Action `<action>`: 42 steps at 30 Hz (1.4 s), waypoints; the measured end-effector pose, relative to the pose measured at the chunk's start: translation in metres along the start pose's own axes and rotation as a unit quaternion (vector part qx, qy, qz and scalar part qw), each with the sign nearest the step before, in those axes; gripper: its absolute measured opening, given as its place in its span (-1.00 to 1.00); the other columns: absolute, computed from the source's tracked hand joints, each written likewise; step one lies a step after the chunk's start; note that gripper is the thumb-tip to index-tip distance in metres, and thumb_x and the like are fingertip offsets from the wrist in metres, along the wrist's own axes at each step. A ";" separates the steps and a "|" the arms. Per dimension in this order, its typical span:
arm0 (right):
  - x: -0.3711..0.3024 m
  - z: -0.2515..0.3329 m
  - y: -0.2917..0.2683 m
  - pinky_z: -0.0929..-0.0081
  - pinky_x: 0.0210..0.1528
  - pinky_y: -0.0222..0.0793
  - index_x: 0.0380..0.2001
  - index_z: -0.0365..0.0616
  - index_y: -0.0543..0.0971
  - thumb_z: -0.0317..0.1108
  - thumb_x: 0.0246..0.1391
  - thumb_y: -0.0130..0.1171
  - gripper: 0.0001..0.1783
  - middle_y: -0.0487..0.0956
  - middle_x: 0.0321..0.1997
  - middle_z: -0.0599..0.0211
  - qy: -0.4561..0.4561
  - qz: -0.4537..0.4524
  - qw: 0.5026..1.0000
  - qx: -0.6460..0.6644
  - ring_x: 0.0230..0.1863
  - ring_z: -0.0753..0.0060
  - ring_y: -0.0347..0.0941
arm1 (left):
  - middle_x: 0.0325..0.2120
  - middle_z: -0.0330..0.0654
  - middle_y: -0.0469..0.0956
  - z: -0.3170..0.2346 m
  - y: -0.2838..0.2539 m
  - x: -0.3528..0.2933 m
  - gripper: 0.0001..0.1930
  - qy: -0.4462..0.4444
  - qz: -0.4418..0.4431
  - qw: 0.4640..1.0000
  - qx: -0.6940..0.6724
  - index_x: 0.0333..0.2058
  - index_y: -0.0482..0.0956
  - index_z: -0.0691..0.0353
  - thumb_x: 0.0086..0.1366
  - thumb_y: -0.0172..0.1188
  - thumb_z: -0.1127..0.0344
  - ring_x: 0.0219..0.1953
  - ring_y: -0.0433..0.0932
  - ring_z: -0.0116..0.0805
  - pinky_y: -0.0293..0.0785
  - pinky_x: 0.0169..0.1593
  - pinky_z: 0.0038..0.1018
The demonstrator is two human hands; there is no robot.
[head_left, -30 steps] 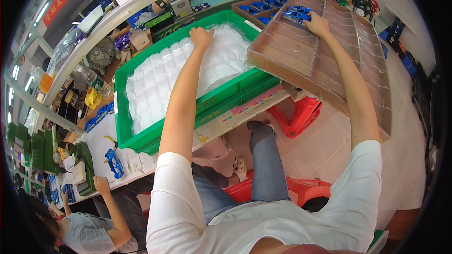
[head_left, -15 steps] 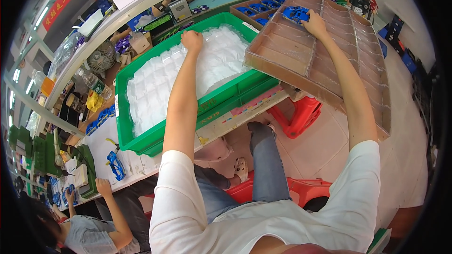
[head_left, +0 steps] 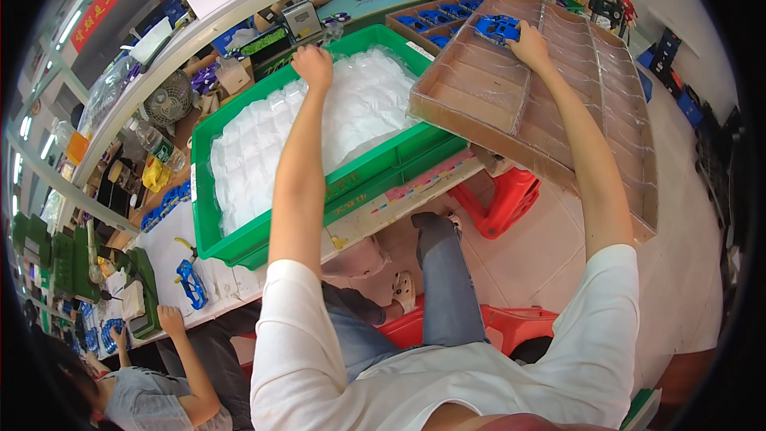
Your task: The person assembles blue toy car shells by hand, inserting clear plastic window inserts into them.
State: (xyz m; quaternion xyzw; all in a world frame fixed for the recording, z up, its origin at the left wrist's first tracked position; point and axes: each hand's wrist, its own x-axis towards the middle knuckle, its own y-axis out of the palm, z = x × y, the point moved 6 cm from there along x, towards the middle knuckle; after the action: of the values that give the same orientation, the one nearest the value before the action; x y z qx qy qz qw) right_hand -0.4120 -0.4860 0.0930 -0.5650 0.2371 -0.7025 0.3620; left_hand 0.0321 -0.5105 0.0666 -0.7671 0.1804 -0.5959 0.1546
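Note:
My right hand grips the near right side of a blue toy car body. It is over the far left part of a cardboard tray with clear plastic dividers. My left hand is closed above the far edge of a green plastic crate. Rows of white, puffy pouches under clear film fill the crate. Beside the left fingers is a faint greyish, see-through shape; what they hold, if anything, I cannot make out.
Behind the tray, another carton holds several blue car bodies. A red stool stands below the tray. At lower left, a co-worker sits by green machines. A bottle and a fan are left of the crate.
My left hand has moved slightly left and away from me along the crate's far edge. My right hand stays on the blue car body, and the whole view has shifted a little.

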 end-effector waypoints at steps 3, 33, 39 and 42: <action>0.002 0.007 0.003 0.25 -0.19 0.29 -0.25 -0.16 0.37 -0.19 -0.28 0.22 -0.52 0.43 -0.29 0.02 0.000 0.006 1.000 0.010 -0.23 0.03 0.38 | -0.58 0.01 0.46 0.011 -0.014 0.013 -0.81 0.084 0.093 0.986 -0.115 -0.55 0.46 0.33 -0.02 -0.01 0.30 -0.50 0.44 -0.02 0.35 -0.40 -0.20; 0.019 0.000 0.006 0.26 -0.23 0.27 -0.25 -0.22 0.39 -0.09 -0.16 0.11 -0.53 0.46 -0.31 -0.03 -0.108 -0.076 0.991 -0.035 -0.25 0.00 0.38 | -0.60 -0.01 0.48 0.015 -0.133 -0.074 -0.71 0.177 0.336 0.924 -0.036 -0.57 0.43 0.33 0.04 0.08 0.15 -0.52 0.45 -0.07 0.36 -0.45 -0.36; 0.010 0.012 -0.023 0.26 -0.20 0.24 -0.23 -0.19 0.39 -0.08 -0.13 0.09 -0.54 0.44 -0.32 -0.01 -0.147 -0.210 0.966 -0.034 -0.24 -0.02 0.34 | -0.50 -0.27 0.42 -0.045 -0.294 -0.120 -0.81 0.449 -0.048 0.889 -0.072 -0.43 0.44 0.21 -0.12 0.07 0.45 -0.38 0.45 -0.32 0.36 -0.32 -0.49; 0.003 0.032 -0.040 0.29 -0.16 0.22 -0.21 -0.19 0.39 -0.12 -0.11 0.08 -0.57 0.43 -0.30 -0.01 -0.209 -0.251 0.945 -0.024 -0.23 -0.01 0.32 | -0.46 -0.31 0.45 -0.049 -0.348 -0.158 -0.83 0.425 -0.085 0.901 -0.030 -0.40 0.49 0.17 -0.06 0.07 0.43 -0.38 0.44 -0.38 0.32 -0.35 -0.54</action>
State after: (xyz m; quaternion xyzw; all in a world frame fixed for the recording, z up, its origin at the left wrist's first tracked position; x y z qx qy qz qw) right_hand -0.3913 -0.4610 0.1322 -0.7488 0.0234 -0.6308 0.2020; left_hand -0.0189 -0.1303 0.1007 -0.4572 0.1810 -0.8707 -0.0110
